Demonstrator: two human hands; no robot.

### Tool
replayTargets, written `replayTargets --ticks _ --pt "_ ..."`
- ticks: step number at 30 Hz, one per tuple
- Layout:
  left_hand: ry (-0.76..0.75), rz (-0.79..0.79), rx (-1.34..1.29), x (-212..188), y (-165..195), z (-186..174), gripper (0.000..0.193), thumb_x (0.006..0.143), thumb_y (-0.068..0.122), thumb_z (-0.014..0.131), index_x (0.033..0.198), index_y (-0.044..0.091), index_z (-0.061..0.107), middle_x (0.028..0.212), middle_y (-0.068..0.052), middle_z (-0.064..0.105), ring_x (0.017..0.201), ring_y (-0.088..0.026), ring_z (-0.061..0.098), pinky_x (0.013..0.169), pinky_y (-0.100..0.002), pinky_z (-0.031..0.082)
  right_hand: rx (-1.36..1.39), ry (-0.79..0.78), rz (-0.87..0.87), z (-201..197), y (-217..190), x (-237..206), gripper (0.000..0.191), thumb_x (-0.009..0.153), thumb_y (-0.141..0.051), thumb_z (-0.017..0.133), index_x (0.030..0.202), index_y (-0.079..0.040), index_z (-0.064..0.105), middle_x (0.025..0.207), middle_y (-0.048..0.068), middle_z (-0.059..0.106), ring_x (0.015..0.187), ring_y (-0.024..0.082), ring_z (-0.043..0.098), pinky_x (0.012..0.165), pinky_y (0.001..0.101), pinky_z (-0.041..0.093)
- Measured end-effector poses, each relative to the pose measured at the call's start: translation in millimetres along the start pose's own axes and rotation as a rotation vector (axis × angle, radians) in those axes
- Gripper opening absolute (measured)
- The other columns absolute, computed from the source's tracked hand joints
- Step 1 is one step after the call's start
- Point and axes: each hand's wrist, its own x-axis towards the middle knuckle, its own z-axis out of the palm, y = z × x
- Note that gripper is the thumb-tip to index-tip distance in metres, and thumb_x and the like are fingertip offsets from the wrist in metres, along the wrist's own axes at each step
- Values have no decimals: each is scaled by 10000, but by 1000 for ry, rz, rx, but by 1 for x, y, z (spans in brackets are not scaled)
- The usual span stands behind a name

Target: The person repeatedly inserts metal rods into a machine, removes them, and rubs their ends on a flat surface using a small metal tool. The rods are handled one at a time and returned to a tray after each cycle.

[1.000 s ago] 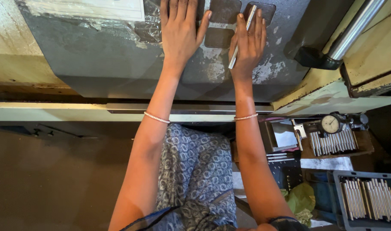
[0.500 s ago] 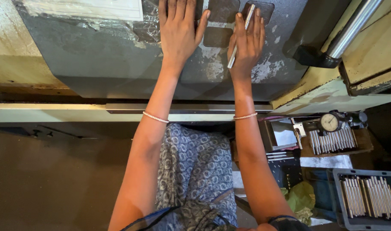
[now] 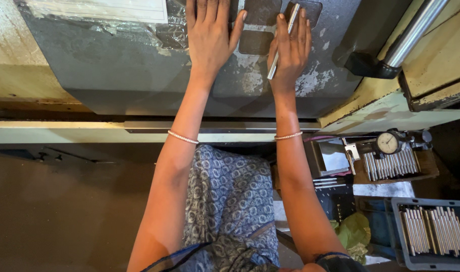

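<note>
On grey machine panel (image 3: 114, 75) below white label (image 3: 96, 9): left hand (image 3: 210, 38) flat, fingers released; right hand (image 3: 290, 48) grasping metal rod (image 3: 283, 40).

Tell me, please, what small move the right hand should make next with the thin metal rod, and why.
Probably the right hand should curl its fingers around the metal rod to grip it firmly. The rod lies slanted between the stretched fingers, which rest flat on the grey machine panel, so the hold looks loose. The left hand also lies flat on the panel and holds nothing.
</note>
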Motion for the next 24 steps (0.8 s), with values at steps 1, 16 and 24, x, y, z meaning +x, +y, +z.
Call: replayTargets --ticks 1,16,24 --pt "5 4 2 0 0 0 479 1122 400 617 1344 -24 598 1325 -200 600 1309 -378 504 1180 -534 306 -1 2 -1 0 0 0 358 1092 -56 618 1445 -113 601 1477 160 609 1493 310 436 1283 533 332" --pt "49 32 22 -5 -4 10 434 1088 370 594 1305 -5 603 1235 -186 609 1218 -371 536 1125 -538 344 22 8 -3 10 8 -5 349 1088 -66 627 1435 -103 617 1459 152 627 1485 317 441 1271 541 340" --pt "0 -2 16 -10 -5 17 454 1116 409 620 1311 -1 603 1238 -194 610 1226 -383 531 1129 -551 342 24 1 3 9 5 -6 343 1087 -65 627 1428 -98 622 1450 165 629 1485 320 441 1267 538 343"
